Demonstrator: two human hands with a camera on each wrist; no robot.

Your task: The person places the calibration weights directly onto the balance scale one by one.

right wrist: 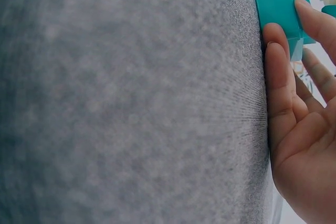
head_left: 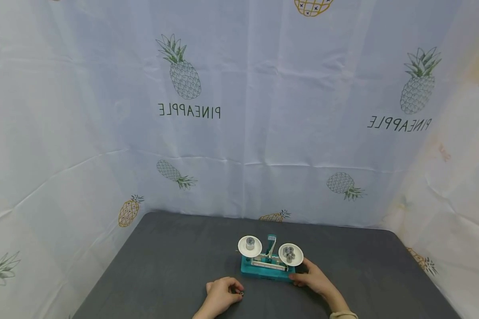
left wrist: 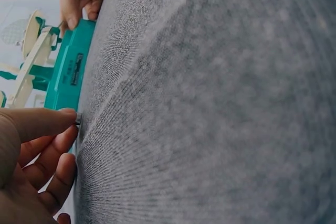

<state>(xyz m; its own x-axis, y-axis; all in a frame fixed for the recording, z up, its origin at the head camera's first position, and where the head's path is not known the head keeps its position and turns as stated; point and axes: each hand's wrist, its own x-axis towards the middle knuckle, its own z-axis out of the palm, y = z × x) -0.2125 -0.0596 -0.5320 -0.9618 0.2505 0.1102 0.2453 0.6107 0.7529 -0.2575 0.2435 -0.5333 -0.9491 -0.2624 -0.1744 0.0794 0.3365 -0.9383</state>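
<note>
A teal balance scale point(head_left: 265, 272) with two white pans stands on the dark table. On its left pan point(head_left: 244, 253) sits a silvery cylindrical weight point(head_left: 250, 243); several small metal pieces point(head_left: 289, 254) are grouped on the right pan point(head_left: 297, 251). My left hand point(head_left: 222, 293) is low over the table, in front of the scale's left end. Between thumb and fingers it pinches a small silvery metal piece point(left wrist: 79, 119), mostly covered by the fingertips. My right hand point(head_left: 313, 278) holds the right end of the teal base point(right wrist: 275, 3), some fingers resting on the tabletop.
Dark grey tabletop point(head_left: 163, 266) extends around the scale on both sides. Behind and beside the table hangs a pale curtain point(head_left: 255, 133) printed with pineapples.
</note>
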